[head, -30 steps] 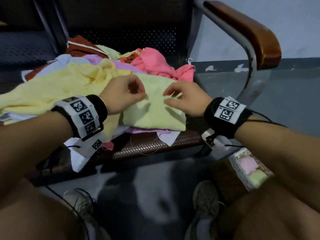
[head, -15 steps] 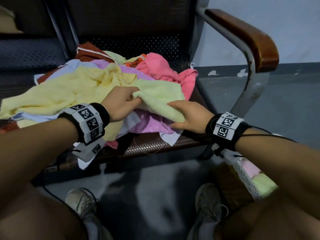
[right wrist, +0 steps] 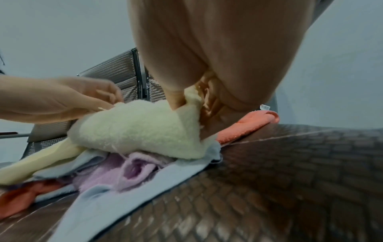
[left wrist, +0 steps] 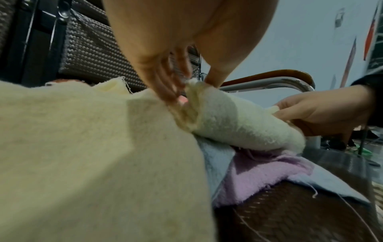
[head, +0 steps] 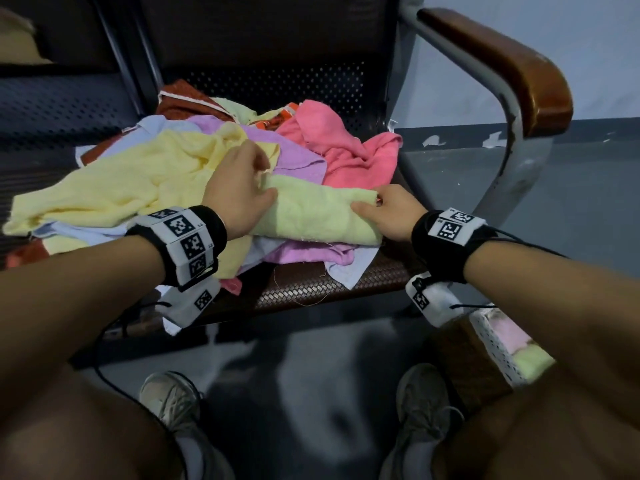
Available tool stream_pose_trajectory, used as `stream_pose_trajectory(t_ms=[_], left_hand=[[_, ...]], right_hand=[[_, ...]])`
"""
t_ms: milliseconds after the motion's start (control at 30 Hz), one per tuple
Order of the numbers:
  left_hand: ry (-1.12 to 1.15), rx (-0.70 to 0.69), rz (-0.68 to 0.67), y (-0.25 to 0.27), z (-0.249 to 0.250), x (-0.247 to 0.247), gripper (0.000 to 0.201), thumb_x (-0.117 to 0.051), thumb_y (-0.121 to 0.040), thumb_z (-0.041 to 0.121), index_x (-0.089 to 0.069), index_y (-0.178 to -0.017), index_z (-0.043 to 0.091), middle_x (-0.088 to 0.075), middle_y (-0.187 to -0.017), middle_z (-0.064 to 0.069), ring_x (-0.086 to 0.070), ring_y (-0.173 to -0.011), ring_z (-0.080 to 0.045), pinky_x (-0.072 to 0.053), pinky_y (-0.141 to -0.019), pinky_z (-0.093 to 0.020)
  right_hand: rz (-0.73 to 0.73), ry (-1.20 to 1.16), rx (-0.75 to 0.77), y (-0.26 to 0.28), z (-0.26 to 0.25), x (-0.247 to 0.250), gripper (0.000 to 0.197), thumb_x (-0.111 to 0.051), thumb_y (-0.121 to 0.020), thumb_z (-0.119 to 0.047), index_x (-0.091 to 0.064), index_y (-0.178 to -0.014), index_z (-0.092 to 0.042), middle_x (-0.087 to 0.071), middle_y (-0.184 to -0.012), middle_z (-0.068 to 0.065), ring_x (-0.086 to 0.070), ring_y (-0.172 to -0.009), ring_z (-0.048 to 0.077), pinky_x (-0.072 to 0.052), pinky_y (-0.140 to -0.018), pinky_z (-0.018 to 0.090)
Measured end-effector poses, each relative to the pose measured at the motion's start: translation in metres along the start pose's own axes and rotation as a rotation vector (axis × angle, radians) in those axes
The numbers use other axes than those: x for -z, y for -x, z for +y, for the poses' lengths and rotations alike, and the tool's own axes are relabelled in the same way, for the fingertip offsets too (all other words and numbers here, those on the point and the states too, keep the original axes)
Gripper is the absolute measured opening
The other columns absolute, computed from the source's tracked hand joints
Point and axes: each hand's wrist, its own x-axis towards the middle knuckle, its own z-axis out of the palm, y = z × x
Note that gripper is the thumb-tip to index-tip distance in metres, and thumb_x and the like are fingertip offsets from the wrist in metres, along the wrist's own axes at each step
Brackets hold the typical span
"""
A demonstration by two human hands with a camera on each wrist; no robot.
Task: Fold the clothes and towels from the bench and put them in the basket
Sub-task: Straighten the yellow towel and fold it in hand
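Note:
A light green towel (head: 318,216) lies folded on the pile of cloths on the bench seat (head: 311,285). My left hand (head: 242,188) pinches its left end between thumb and fingers, as the left wrist view shows at the towel (left wrist: 238,117). At the other end my right hand (head: 384,213) grips the towel's right edge, fingers curled round the green towel (right wrist: 145,127). The white basket (head: 498,344) stands on the floor at the lower right, with a pink and a green folded cloth inside.
Under the towel lie a yellow cloth (head: 131,181), a purple one (head: 298,157), a pink one (head: 349,147) and a pale blue one (head: 349,271). A wooden-topped metal armrest (head: 512,74) rises at the right. My knees and shoes (head: 173,403) are below.
Both hands have folded the green towel over toward me, so it now lies as a narrower band. The hands sit lower and nearer the seat's front edge.

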Motion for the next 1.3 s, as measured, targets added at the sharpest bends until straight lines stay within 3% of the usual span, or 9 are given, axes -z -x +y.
stream_pose_trajectory(t_ms=[233,333,433,567,767,867,967,1133,1300], left_hand=[[-0.313,-0.357,-0.361,0.013,-0.003,-0.008,0.068,-0.077,-0.075,0.033,-0.050,-0.137,0.020,-0.054,-0.136,-0.004,-0.049,-0.122,-0.027,-0.043,-0.101,-0.044],[-0.221,-0.274,-0.252,0.009,-0.006,-0.006,0.056,-0.069,-0.082,0.011,-0.051,-0.135,0.018,-0.057,-0.132,-0.007,-0.053,-0.119,-0.030,-0.046,-0.096,-0.043],[-0.074,-0.178,-0.132,0.004,0.005,0.003,0.042,-0.064,-0.087,0.011,-0.054,-0.127,0.017,-0.066,-0.116,-0.008,-0.061,-0.104,-0.031,-0.046,-0.082,-0.036],[0.084,-0.293,-0.055,0.002,0.037,0.020,0.037,-0.065,-0.088,0.015,-0.053,-0.123,0.017,-0.067,-0.104,0.001,-0.062,-0.093,-0.018,-0.045,-0.078,-0.032],[0.477,-0.180,0.085,-0.016,0.107,0.028,0.055,-0.079,-0.080,0.037,-0.053,-0.127,0.026,-0.063,-0.116,0.009,-0.060,-0.108,-0.002,-0.049,-0.092,-0.021],[0.857,0.016,-0.082,-0.015,0.153,0.004,0.075,-0.083,-0.071,0.045,-0.050,-0.134,0.020,-0.065,-0.123,-0.003,-0.065,-0.111,-0.013,-0.055,-0.093,-0.031],[1.089,-0.054,-0.363,-0.002,0.200,-0.045,0.043,-0.078,-0.082,0.018,-0.061,-0.121,0.012,-0.074,-0.114,-0.003,-0.070,-0.106,-0.019,-0.058,-0.088,-0.033],[1.074,-0.008,-0.619,0.022,0.287,-0.144,0.035,-0.071,-0.089,0.010,-0.065,-0.123,0.007,-0.073,-0.118,-0.004,-0.070,-0.108,-0.019,-0.054,-0.097,-0.036],[0.842,0.045,-0.971,0.049,0.371,-0.249,0.021,-0.061,-0.097,0.020,-0.066,-0.117,0.014,-0.072,-0.114,-0.001,-0.072,-0.096,-0.010,-0.056,-0.082,-0.025]], right_hand=[[0.037,0.112,-0.085,-0.021,0.004,-0.005,0.042,-0.065,-0.092,-0.048,-0.068,-0.100,-0.007,-0.071,-0.102,0.011,-0.067,-0.097,0.031,-0.053,-0.082,0.038],[0.110,0.314,-0.091,-0.022,-0.006,-0.001,0.040,-0.067,-0.087,-0.045,-0.060,-0.109,-0.013,-0.066,-0.105,0.010,-0.064,-0.096,0.032,-0.046,-0.074,0.032],[0.211,0.256,0.150,-0.015,-0.024,0.002,0.044,-0.063,-0.085,-0.029,-0.057,-0.127,-0.016,-0.062,-0.126,0.009,-0.061,-0.112,0.027,-0.050,-0.094,0.037],[-0.081,-0.024,0.392,0.009,-0.059,0.002,0.068,-0.064,-0.077,-0.043,-0.047,-0.138,-0.018,-0.064,-0.118,0.000,-0.063,-0.104,0.014,-0.052,-0.093,0.030],[-0.021,-0.339,0.282,0.040,-0.050,0.056,0.029,-0.067,-0.086,-0.013,-0.065,-0.113,-0.024,-0.075,-0.099,-0.007,-0.072,-0.094,0.010,-0.056,-0.080,0.028],[0.052,-0.486,0.189,0.068,-0.025,0.092,0.037,-0.064,-0.077,-0.016,-0.067,-0.114,-0.015,-0.075,-0.107,0.005,-0.072,-0.100,0.021,-0.058,-0.084,0.038],[0.105,-0.645,0.093,0.101,0.013,0.130,0.050,-0.059,-0.074,-0.013,-0.064,-0.123,-0.002,-0.069,-0.121,0.020,-0.067,-0.111,0.037,-0.054,-0.092,0.047],[0.294,-0.832,-0.150,0.169,0.117,0.168,0.043,-0.052,-0.091,-0.011,-0.058,-0.132,0.003,-0.060,-0.133,0.027,-0.060,-0.118,0.043,-0.041,-0.107,0.061],[0.550,-1.154,-0.463,0.243,0.225,0.146,0.041,-0.045,-0.100,-0.031,-0.064,-0.130,-0.011,-0.071,-0.123,0.013,-0.068,-0.115,0.031,-0.053,-0.100,0.045]])
